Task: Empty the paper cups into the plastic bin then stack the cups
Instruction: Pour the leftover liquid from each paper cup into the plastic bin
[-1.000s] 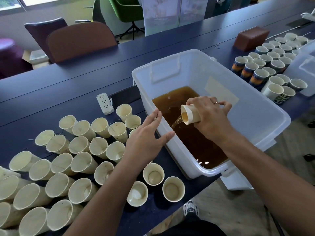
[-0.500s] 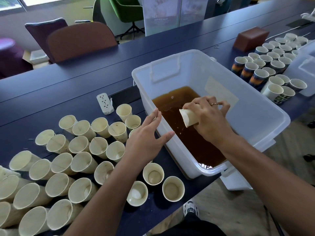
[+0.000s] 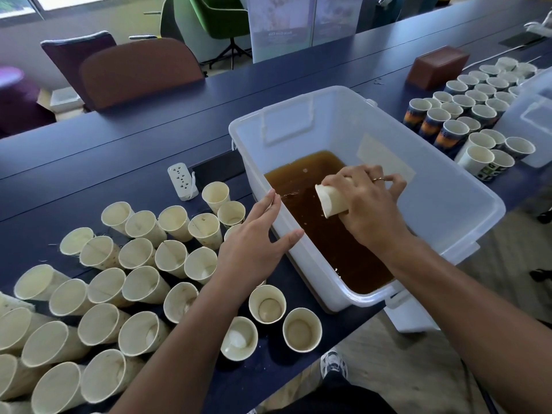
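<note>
A clear plastic bin stands at the table's near edge with brown liquid pooled in its bottom. My right hand grips a cream paper cup inside the bin, tipped mouth-down toward the left, just above the liquid. My left hand rests with straight fingers against the bin's near-left rim and holds nothing. Several cream paper cups stand crowded on the table to the left of the bin.
Three cups stand close to the table's front edge below my left hand. A white power strip lies behind the cups. Several printed cups, a brown box and a second clear bin sit at the right. Chairs stand beyond the table.
The stream from the cup has stopped. My right hand has turned the cup further mouth-down and shifted it slightly right over the liquid. My left hand has stayed on the rim.
</note>
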The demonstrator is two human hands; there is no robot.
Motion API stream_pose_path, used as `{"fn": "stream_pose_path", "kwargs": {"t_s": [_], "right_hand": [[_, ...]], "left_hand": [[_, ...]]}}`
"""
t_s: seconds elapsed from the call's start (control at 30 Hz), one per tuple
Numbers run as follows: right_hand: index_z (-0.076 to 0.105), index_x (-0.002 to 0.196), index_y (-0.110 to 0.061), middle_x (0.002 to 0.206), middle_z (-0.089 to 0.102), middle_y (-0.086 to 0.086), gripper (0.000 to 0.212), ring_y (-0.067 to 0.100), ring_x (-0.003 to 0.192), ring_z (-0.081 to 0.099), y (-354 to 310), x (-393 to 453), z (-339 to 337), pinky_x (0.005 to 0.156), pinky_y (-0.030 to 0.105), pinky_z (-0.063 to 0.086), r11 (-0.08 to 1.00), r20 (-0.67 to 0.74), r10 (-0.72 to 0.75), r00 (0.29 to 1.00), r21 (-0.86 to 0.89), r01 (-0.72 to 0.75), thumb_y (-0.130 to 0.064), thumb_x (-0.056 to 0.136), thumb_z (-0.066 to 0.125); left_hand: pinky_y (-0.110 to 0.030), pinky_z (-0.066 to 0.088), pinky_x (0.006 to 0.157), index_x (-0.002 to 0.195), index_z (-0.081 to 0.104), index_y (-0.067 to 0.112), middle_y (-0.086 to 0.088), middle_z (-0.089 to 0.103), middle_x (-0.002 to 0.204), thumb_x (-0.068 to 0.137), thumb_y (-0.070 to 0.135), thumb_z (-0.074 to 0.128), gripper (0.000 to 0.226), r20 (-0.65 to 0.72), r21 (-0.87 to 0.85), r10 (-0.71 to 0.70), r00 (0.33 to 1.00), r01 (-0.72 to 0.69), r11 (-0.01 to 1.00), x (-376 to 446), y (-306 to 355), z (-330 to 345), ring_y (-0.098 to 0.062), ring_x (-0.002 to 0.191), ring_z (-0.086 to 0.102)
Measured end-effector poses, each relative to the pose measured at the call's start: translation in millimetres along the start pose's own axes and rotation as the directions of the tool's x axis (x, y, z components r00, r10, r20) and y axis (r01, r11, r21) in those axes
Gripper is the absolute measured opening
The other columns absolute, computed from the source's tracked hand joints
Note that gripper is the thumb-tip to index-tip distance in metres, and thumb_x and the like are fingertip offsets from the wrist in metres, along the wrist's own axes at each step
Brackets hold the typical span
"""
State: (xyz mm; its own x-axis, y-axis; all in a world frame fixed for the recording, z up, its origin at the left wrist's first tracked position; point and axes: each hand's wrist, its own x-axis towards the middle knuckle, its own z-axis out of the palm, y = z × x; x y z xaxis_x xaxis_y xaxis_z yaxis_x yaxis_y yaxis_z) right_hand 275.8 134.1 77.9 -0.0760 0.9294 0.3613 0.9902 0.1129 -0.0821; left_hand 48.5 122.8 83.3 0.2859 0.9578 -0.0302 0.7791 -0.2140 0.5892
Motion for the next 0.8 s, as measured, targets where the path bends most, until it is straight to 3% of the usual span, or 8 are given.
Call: {"fn": "stream_pose_path", "kwargs": {"t_s": [0.2, 0.4, 0.47, 0.6, 0.7, 0.8], "right_hand": [[0.054, 0.126, -0.036, 0.128, 0.056, -0.003, 0.058, 0.025, 0.128, 0.039, 0.7, -1.1, 0.6, 0.096, 0.049, 0.02, 0.999, 0.15, 0.026, 0.988, -0.037, -0.02, -0.015, 0.077, 0.077], [0.046, 0.131, -0.033, 0.122, 0.058, -0.002, 0.061, 0.025, 0.118, 0.049, -3.6, 4.5, -14.3, 0.092, 0.042, 0.02, 0.97, 0.086, 0.133, 0.987, 0.195, -0.148, -0.027, 0.078, 0.076], [0.044, 0.132, -0.031, 0.123, 0.057, -0.002, 0.062, 0.023, 0.115, 0.05, -16.8, 7.7, -28.9, 0.092, 0.041, 0.021, 0.918, 0.057, 0.186, 0.981, 0.346, -0.194, -0.029, 0.08, 0.077], [0.038, 0.136, -0.027, 0.13, 0.053, -0.006, 0.07, 0.009, 0.11, 0.048, -69.6, 13.3, -62.9, 0.104, 0.047, 0.042, 0.758, 0.001, 0.175, 0.985, 0.638, -0.135, -0.03, 0.081, 0.081], [0.038, 0.137, -0.026, 0.125, 0.048, -0.015, 0.076, 0.002, 0.106, 0.05, -121.4, 14.2, -66.6, 0.096, 0.036, 0.051, 0.638, -0.014, 0.11, 0.994, 0.767, -0.06, -0.027, 0.077, 0.084], [0.041, 0.133, -0.03, 0.125, 0.05, -0.016, 0.078, 0.004, 0.11, 0.05, -173.3, 6.8, -46.5, 0.097, 0.05, 0.047, 0.582, 0.021, 0.011, 1.0, 0.813, -0.023, -0.031, 0.07, 0.086]], "left_hand": [[-0.044, 0.052, 0.098, 0.157, 0.019, 0.042, 0.036, 0.007, 0.16, 0.091, 0.071, 0.048, 0.078, 0.014, -0.02, -0.004, 1.0, 0.004, 1.0, -0.3, -0.2, -0.1, -0.01, 0.138, 0.046], [-0.043, 0.048, 0.105, 0.156, 0.023, 0.043, 0.038, 0.01, 0.158, 0.091, 0.067, 0.052, 0.076, 0.032, -0.091, 0.006, 0.999, -0.003, 0.996, -0.8, -1.2, 0.1, -0.01, 0.135, 0.048], [-0.04, 0.045, 0.108, 0.155, 0.031, 0.039, 0.031, 0.024, 0.158, 0.093, 0.059, 0.058, 0.071, 0.055, -0.195, 0.006, 0.998, 0.005, 0.981, -0.6, -2.9, -4.9, -0.008, 0.132, 0.049], [-0.03, 0.053, 0.092, 0.132, 0.063, 0.03, 0.012, 0.068, 0.122, 0.097, 0.042, 0.062, 0.037, -0.067, -0.487, -0.116, 0.991, 0.069, 0.87, -12.1, -13.0, -34.8, -0.004, 0.103, 0.066], [-0.034, 0.057, 0.079, 0.112, 0.071, 0.029, 0.004, 0.076, 0.101, 0.101, 0.034, 0.057, 0.018, -0.195, -0.665, -0.25, 0.948, 0.059, 0.744, -40.1, -26.6, -67.7, -0.019, 0.088, 0.072], [-0.031, 0.058, 0.072, 0.104, 0.071, 0.023, -0.001, 0.077, 0.094, 0.104, 0.029, 0.05, 0.023, -0.291, -0.733, -0.362, 0.886, 0.037, 0.679, -76.3, -44.4, -96.5, -0.023, 0.082, 0.073]]}}
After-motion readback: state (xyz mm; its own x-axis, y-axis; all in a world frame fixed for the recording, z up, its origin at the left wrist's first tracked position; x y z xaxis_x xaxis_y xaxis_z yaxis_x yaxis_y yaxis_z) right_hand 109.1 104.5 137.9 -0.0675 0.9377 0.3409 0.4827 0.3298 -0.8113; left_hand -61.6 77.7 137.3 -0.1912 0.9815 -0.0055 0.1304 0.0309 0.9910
